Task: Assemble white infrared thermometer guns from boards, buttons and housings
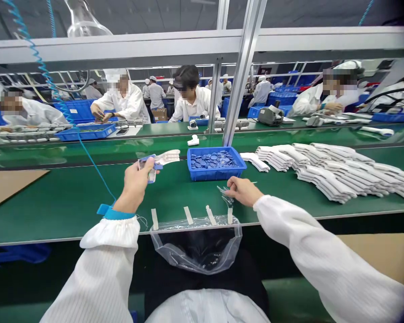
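Observation:
My left hand (135, 183) is raised over the green bench, its fingers closed on a blue-and-white piece. From that piece a whitish, ribbed part (168, 157) sticks out to the right; its exact kind is unclear. My right hand (245, 190) pinches some thin clear plastic strips (226, 197) low over the bench, just in front of a blue bin (217, 174). Many small blue round pieces (213, 159) fill the bin. Below my hands, a clear plastic bag (197, 260) hangs open from the bench edge, held by several tape strips (188, 215).
Rows of white plastic housings (346, 172) lie stacked on the right. A single white part (193, 140) stands behind the bin. Cardboard (10, 184) lies at the left, near a blue cord (96, 163). A metal post (242, 76) rises behind the bin; co-workers sit across the line.

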Demonstrator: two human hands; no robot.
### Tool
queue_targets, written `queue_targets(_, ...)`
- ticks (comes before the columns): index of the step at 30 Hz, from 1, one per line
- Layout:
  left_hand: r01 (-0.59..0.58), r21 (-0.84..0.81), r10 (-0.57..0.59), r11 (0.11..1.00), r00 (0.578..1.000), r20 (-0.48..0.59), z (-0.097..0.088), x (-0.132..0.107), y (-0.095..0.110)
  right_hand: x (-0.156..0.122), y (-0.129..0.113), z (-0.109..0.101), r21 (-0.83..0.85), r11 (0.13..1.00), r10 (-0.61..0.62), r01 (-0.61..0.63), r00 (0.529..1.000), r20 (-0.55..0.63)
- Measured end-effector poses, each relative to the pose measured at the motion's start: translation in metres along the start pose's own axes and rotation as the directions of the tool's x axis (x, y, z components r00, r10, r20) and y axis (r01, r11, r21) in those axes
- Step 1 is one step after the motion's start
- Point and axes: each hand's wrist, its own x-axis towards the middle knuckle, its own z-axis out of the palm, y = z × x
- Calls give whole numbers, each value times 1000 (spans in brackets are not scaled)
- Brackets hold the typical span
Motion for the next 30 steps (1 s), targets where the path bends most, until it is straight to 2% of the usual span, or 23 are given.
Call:
queue_targets(3, 50, -136, -67, 990, 990, -121, 2, 27, -16, 2, 17, 35, 8, 999, -35, 35, 999, 11)
queue_targets(6, 70, -233, -118, 970, 972, -201, 15, 46, -26, -8, 19, 44, 25, 994, -105, 104, 994, 28)
queue_targets(8, 108, -307, -180, 946, 959, -219, 26, 56, -31, -12, 22, 33, 37, 990, -139, 137, 989, 54)
queue_targets(10, 177, -374, -262, 911, 946, -191, 35, 64, -35, -7, 34, 12, 55, 989, -141, 137, 986, 84)
queue_targets(12, 249, -412, -323, 876, 939, -120, 40, 68, -38, 7, 58, -13, 48, 996, -82, 79, 994, 72)
queue_targets(14, 298, -409, -353, 862, 933, -64, 42, 68, -43, 26, 88, -32, 3, 1000, 25, -25, 1000, 13)
queue_targets(17, 391, -350, -428, 851, 903, -31, 41, 64, -50, 49, 124, -39, -51, 992, 118, -117, 993, 0)
queue_targets(19, 458, -287, -482, 842, 876, -18, 40, 61, -54, 53, 132, -31, -45, 992, 122, -120, 991, 47)
queue_targets(22, 495, -236, -516, 836, 856, -32, 40, 59, -58, 46, 117, -17, 15, 995, 99, -102, 988, 117)
queue_targets(26, 496, -217, -511, 841, 860, -13, 42, 57, -59, 29, 72, -4, 139, 990, -18, -12, 977, 211)
queue_targets(28, 513, -180, -518, 839, 855, 18, 43, 55, -58, 23, 57, -3, 152, 988, -70, 36, 972, 226)
queue_targets(30, 525, -132, -525, 841, 851, 38, 42, 53, -57, 23, 59, -12, 165, 985, -84, 41, 960, 267)
